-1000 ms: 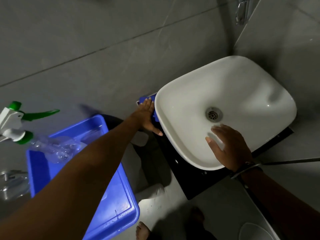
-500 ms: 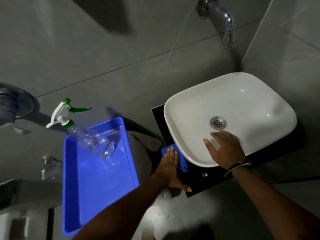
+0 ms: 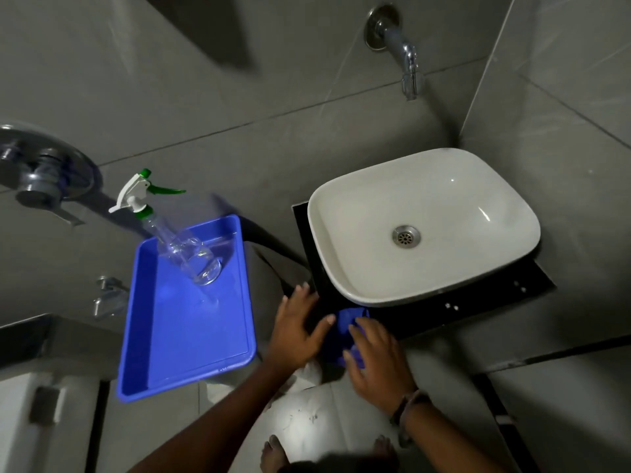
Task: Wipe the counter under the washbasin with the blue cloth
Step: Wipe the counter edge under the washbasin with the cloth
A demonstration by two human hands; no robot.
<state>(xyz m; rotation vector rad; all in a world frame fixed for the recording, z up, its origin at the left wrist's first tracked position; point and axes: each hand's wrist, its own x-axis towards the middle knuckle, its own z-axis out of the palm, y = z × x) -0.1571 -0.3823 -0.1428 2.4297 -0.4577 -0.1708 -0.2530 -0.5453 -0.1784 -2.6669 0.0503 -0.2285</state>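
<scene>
Blue cloth [image 3: 341, 327]: bunched at black counter [image 3: 478, 305] front edge, below white washbasin [image 3: 423, 227].
Right hand [image 3: 379, 356]: fingers gripping cloth.
Left hand [image 3: 295, 327]: spread flat, thumb touching cloth.
Writing: none readable.

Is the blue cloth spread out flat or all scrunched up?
Scrunched up. The blue cloth bunches in folds between the left hand and right hand at the black counter's front edge.

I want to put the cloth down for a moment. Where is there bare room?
The blue tray is bare in front of the spray bottle. The black counter shows a free strip right of the washbasin. Its front left corner is crowded: both hands and the blue cloth.
</scene>
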